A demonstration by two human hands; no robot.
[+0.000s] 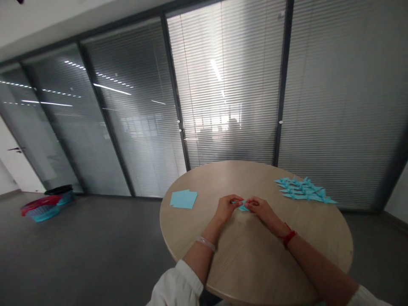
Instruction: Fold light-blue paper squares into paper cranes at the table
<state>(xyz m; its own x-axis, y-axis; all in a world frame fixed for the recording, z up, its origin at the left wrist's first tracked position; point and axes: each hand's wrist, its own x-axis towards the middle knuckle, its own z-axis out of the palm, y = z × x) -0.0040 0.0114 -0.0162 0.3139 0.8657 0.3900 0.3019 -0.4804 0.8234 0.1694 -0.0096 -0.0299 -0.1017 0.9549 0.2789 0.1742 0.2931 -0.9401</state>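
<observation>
The small folded blue paper (243,207) sat between the left hand (225,208) and right hand (259,208), the fingers (249,203) of both apparently closed on it, above the round wooden surface (255,250); its long axis was hard to tell.

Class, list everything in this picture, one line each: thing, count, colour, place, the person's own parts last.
round table: one, pale wood, lower centre
paper squares: one stack, light blue, table's left
folded paper pieces: many, light blue, piled at table's right
small folded paper: one, light blue, between the hands
basket: one, red and teal, on the grey floor, left
glass partition with blinds: one, grey, behind the table
left hand grip: one, bare, pinching that paper
right hand grip: one, bare, pinching that paper
bracelet: one, pale, left wrist
cord: one, red, right wrist
sleeves: two, white, on both forearms
</observation>
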